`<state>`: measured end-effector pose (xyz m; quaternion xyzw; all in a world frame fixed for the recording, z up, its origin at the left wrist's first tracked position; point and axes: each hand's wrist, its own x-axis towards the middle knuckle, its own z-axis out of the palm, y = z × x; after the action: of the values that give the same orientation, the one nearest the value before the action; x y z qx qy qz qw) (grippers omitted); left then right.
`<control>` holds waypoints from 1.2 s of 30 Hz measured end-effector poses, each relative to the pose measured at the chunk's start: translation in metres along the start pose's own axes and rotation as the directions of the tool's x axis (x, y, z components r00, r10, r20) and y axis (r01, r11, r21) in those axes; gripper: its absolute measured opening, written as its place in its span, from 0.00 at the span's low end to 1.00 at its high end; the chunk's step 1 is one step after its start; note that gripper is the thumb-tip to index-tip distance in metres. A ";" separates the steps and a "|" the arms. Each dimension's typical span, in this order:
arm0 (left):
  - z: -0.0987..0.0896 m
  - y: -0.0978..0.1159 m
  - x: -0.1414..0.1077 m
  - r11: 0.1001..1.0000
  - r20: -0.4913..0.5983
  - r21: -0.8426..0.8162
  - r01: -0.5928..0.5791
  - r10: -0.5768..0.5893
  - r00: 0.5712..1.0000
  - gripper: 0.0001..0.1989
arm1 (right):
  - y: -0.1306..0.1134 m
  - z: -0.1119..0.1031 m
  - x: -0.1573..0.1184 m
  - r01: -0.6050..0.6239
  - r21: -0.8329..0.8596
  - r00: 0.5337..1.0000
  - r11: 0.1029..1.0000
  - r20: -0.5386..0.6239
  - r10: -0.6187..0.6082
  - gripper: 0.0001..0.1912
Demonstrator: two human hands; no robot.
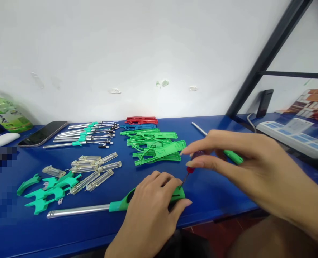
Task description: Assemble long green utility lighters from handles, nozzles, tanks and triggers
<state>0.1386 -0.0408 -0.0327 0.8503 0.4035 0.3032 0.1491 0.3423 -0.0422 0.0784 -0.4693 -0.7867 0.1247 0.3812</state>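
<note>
A green long-nosed gas lighter [121,205] with a silver barrel lies on the blue table, its barrel pointing left. My left hand [155,204] is wrapped over its handle, hiding most of the body. My right hand [228,161] pinches a small screwdriver [190,168] with a red handle between thumb and fingers. The screwdriver's thin shaft slants down, and its tip meets the handle's right end, beside my left fingers. Behind my hands lies a pile of green lighter shell halves [159,152]. Another green lighter [232,156] is partly hidden behind my right hand.
Blue shell halves [138,127] and red ones [141,120] lie by the wall. To the left are silver barrels with wires [83,134], clear fuel tanks [99,172], teal triggers [50,193], a phone [44,133] and a green bottle [10,116]. A power strip [295,134] sits right.
</note>
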 end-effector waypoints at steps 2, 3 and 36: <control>0.000 0.000 -0.001 1.000 -0.008 0.002 -0.005 0.005 1.000 0.10 | -0.001 0.000 -0.001 -0.009 0.005 1.000 1.000 0.002 0.009 0.03; 0.001 0.000 -0.001 1.000 -0.012 0.004 -0.006 0.006 1.000 0.11 | -0.001 0.001 -0.002 -0.011 0.017 1.000 1.000 0.009 0.011 0.03; -0.003 0.002 0.000 1.000 0.026 -0.001 0.017 -0.017 1.000 0.10 | -0.007 0.015 0.003 -0.021 -0.137 1.000 0.990 -0.004 0.021 0.12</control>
<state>0.1380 -0.0415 -0.0299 0.8507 0.4084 0.2911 0.1573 0.3259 -0.0407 0.0735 -0.5027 -0.7879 0.0738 0.3478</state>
